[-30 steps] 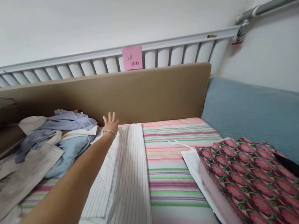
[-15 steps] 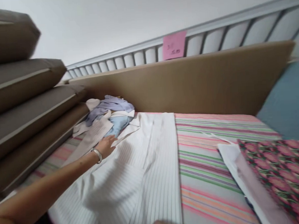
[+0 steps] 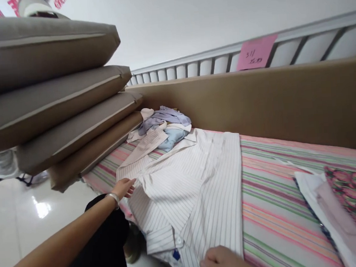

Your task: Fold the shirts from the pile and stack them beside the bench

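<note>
A white shirt point(image 3: 175, 186) with thin dark stripes lies spread over the striped bed cover, one sleeve folded across its front. Its buttoned collar or cuff band point(image 3: 161, 239) hangs by the bed's near edge, with a small blue tag point(image 3: 176, 254) beside it. My left hand point(image 3: 125, 188), a silver bracelet at the wrist, is over the shirt's left edge, fingers stretched out and holding nothing I can see. At the bottom, my right hand point(image 3: 223, 261) rests on the shirt's lower part, its fingers curled and pressed onto the cloth.
A heap of crumpled clothes point(image 3: 168, 122) sits at the far end beside stacked brown cushions point(image 3: 80, 91). A brown board point(image 3: 270, 106) stands along the wall side under a pink note point(image 3: 256, 54). Folded clothes point(image 3: 342, 215), some floral, lie at right. Glossy floor point(image 3: 34, 216) shows at left.
The view has swung left, so things appear further right. My left hand has drawn back from near the clothes heap to the shirt's left edge. More of my right hand shows.
</note>
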`<state>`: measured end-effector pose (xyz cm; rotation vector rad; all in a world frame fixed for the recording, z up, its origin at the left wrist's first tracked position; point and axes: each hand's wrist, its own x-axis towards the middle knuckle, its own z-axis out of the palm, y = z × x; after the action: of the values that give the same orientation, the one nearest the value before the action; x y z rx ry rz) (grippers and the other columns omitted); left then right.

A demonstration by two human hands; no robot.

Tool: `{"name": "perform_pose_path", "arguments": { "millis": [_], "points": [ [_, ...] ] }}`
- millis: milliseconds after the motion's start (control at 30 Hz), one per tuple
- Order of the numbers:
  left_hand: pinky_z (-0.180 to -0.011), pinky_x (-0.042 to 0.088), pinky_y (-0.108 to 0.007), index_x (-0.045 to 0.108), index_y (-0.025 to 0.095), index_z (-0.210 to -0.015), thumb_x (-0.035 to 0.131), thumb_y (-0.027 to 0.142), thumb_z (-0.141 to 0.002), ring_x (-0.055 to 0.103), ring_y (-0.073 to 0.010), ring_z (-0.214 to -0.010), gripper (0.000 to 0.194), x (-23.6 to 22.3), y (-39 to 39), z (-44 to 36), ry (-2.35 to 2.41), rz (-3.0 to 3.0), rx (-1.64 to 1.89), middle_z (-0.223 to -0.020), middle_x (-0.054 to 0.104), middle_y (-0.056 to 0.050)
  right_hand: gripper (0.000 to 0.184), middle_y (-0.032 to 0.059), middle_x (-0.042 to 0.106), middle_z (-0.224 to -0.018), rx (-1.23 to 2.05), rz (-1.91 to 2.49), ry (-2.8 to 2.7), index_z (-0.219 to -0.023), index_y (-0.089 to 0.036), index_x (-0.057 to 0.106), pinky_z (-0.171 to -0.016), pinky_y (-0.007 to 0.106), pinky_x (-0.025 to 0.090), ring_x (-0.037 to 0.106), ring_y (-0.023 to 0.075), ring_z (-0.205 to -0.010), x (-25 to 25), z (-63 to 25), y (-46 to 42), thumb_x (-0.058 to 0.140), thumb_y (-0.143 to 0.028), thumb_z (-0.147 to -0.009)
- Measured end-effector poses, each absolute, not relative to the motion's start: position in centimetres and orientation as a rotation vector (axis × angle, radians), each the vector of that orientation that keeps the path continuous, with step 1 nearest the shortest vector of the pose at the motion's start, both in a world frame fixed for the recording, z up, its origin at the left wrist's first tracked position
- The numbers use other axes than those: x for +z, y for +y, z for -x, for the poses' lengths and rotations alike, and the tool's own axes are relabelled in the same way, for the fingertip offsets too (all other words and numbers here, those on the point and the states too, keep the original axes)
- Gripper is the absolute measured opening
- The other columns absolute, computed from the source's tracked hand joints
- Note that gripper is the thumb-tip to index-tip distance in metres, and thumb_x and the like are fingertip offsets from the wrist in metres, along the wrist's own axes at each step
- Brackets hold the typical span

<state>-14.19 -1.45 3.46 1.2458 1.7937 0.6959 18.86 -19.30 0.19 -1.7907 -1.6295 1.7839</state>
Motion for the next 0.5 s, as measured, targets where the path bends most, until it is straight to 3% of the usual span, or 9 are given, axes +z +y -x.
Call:
{"name": "perform_pose_path", "arguments": {
  "millis": [100,200,300,500],
  "points": [
    [-0.051,0.048,-0.029,0.055,0.013,-0.065,0.054,0.064,-0.063,0.059,-0.0174,-0.053,0.051,3.3,-1.4,12.9,1.655,-1.042,0.651,-0.061,0.061,-0.008,0.023,0.0049,0.066,-0.068,1.94,1.61,-1.381,-0.081,-0.016,0.057,-0.046,0.017,0.037,0.062,0.0109,-0.056,1.4,-18.8,-19.5,0.043,-0.033,-0.078],
    [-0.05,0.048,-0.029,0.052,0.014,-0.064,0.066,0.054,-0.059,0.059,-0.0177,-0.052,0.043,2.5,-1.3,10.6,1.511,-0.825,0.736,-0.058,0.06,-0.007,0.022,0.0035,0.064,-0.061,1.957,1.61,-1.29,-0.079,-0.015,0.053,-0.043,0.016,0.038,0.062,0.0116,-0.053,1.4,-18.6,-19.4,0.042,-0.034,-0.08],
    [-0.052,0.047,-0.027,0.048,0.017,-0.065,0.066,0.041,-0.062,0.056,-0.014,-0.051,0.03,2.0,-1.6,8.5,1.473,-0.852,0.909,-0.056,0.057,-0.001,0.02,0.0015,0.06,-0.055,1.979,1.661,-1.278,-0.074,-0.015,0.05,-0.04,0.017,0.039,0.059,0.0111,-0.046,0.6,-18.6,-19.1,0.041,-0.032,-0.081],
    [-0.053,0.042,-0.025,0.041,0.02,-0.058,0.057,0.043,-0.068,0.048,-0.0113,-0.051,0.03,4.9,-0.5,4.3,1.466,-1.166,1.174,-0.051,0.043,0.006,0.017,0.0014,0.06,-0.055,1.986,1.594,-1.288,-0.076,-0.015,0.048,-0.038,0.017,0.039,0.059,0.0116,-0.044,0.0,-18.7,-19.0,0.038,-0.028,-0.082]
  ]
}}
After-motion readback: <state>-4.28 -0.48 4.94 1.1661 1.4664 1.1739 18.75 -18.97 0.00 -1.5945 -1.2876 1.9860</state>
